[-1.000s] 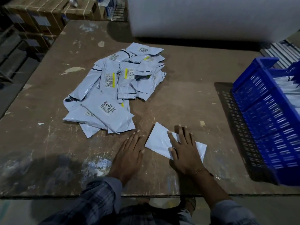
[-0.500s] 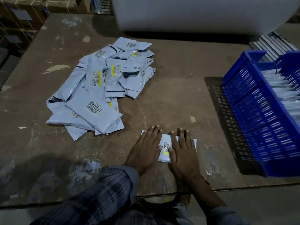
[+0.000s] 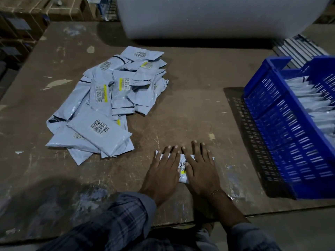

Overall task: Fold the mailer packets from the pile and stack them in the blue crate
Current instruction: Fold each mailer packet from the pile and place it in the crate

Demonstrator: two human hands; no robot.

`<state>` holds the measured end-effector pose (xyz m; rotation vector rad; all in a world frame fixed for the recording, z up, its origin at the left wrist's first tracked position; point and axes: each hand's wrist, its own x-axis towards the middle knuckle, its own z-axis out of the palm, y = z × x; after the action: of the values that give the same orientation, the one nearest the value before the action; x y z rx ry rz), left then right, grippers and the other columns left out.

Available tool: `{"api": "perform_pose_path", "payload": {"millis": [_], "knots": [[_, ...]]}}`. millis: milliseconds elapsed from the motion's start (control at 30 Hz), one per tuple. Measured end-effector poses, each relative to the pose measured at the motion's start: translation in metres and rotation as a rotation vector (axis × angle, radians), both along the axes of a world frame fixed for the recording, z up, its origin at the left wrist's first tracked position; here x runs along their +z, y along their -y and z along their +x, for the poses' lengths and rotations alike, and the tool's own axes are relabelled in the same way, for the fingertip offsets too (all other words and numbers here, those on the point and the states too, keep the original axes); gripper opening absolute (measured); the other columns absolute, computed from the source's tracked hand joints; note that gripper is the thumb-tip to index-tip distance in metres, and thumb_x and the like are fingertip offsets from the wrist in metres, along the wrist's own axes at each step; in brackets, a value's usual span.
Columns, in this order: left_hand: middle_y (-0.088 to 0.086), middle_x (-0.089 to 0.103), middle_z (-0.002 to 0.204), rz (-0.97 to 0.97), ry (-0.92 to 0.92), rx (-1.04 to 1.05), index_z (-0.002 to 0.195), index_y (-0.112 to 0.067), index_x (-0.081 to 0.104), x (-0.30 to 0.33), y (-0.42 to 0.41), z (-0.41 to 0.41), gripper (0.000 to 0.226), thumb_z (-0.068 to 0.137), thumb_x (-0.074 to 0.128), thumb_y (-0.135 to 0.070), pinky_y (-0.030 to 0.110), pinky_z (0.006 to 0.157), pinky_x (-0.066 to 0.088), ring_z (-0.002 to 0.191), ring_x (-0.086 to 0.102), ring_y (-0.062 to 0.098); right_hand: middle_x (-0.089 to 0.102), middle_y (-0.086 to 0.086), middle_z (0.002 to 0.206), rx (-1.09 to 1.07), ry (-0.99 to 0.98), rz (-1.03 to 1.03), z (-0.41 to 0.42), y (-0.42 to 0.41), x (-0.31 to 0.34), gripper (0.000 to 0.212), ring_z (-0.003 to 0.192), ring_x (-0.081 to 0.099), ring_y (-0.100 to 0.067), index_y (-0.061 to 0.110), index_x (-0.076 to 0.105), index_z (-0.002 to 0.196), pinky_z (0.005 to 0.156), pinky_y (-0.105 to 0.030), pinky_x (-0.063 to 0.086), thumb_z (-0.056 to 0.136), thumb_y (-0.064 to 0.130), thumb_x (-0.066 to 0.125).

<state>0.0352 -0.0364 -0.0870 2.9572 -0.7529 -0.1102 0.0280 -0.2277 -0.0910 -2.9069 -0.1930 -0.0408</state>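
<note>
1. Head view. Worn brown board table [image 3: 190,109], scuffed and blotched with pale patches; dim lighting. One large white roll [image 3: 217,17] of soft-looking sheet lies across the far edge. Cardboard boxes [image 3: 27,13] are stacked beyond the far left corner.
2. Pile of mailer packets [image 3: 108,104]: roughly a dozen or more, exact count not resolvable where they overlap. Pale grey-blue glossy plastic, flat rectangles, wrinkled; several show barcode labels with a yellow strip. Pile sits left of centre, well apart from the crate.
3. One blue crate [image 3: 282,134], moulded plastic with slotted lattice walls, at the right edge of the table. Inside, a row of folded packets [image 3: 308,105] stands on edge; count unclear.
4. One folded packet [image 3: 183,167] lies near the front edge, label facing up, between pile and crate.
5. Left hand [image 3: 163,171]: flat, fingers straight and spread, pressing the packet's left part.
6. Right hand [image 3: 201,169]: flat, fingers straight, pressing its right part. Hands lie side by side, nearly touching.
</note>
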Motion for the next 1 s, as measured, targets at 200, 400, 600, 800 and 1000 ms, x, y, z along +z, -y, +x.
{"api": "perform_pose_path", "payload": {"millis": [200, 400, 600, 800, 1000], "knots": [[0.01, 0.008, 0.178, -0.028, -0.015, -0.022, 0.169, -0.008, 0.014, 0.0, -0.007, 0.007, 0.065, 0.113, 0.016, -0.041, 0.056, 0.126, 0.024, 0.164, 0.007, 0.029, 0.005, -0.003, 0.175, -0.054, 0.015, -0.012, -0.016, -0.007, -0.001, 0.058, 0.161, -0.002, -0.028, 0.03, 0.024, 0.164, 0.129, -0.051, 0.013, 0.107, 0.036, 0.034], [0.011, 0.002, 0.178, 0.008, 0.025, -0.068, 0.169, -0.009, 0.008, 0.001, -0.008, 0.008, 0.065, 0.112, 0.009, -0.04, 0.057, 0.128, 0.018, 0.164, 0.004, 0.03, 0.009, 0.0, 0.174, -0.075, 0.022, -0.007, -0.028, -0.012, -0.001, 0.055, 0.161, -0.001, -0.028, 0.03, 0.029, 0.163, 0.129, -0.048, 0.008, 0.108, 0.036, 0.027], [0.014, 0.011, 0.176, 0.002, 0.013, -0.017, 0.168, -0.006, 0.017, -0.005, 0.0, 0.002, 0.063, 0.114, 0.019, -0.038, 0.063, 0.125, 0.017, 0.163, 0.011, 0.034, 0.004, -0.003, 0.175, -0.044, 0.007, -0.003, -0.009, -0.005, -0.006, 0.055, 0.161, -0.001, -0.028, 0.031, 0.027, 0.164, 0.129, -0.049, 0.011, 0.109, 0.037, 0.027], [0.013, 0.005, 0.177, -0.009, -0.004, 0.002, 0.169, -0.008, 0.011, -0.004, 0.0, 0.003, 0.066, 0.112, 0.009, -0.042, 0.06, 0.128, 0.015, 0.164, 0.007, 0.034, 0.001, -0.001, 0.175, -0.062, -0.023, 0.029, -0.005, -0.005, -0.007, 0.055, 0.161, -0.005, -0.024, 0.034, 0.022, 0.165, 0.13, -0.046, 0.009, 0.11, 0.038, 0.025], [0.011, 0.006, 0.178, -0.01, -0.017, -0.002, 0.169, -0.013, 0.017, -0.001, -0.002, 0.011, 0.066, 0.11, 0.022, -0.042, 0.059, 0.126, 0.023, 0.163, 0.009, 0.035, 0.007, 0.0, 0.174, -0.093, 0.002, 0.067, -0.039, -0.01, -0.006, 0.054, 0.161, -0.001, -0.023, 0.032, 0.024, 0.164, 0.129, -0.048, 0.012, 0.11, 0.038, 0.021]]}}
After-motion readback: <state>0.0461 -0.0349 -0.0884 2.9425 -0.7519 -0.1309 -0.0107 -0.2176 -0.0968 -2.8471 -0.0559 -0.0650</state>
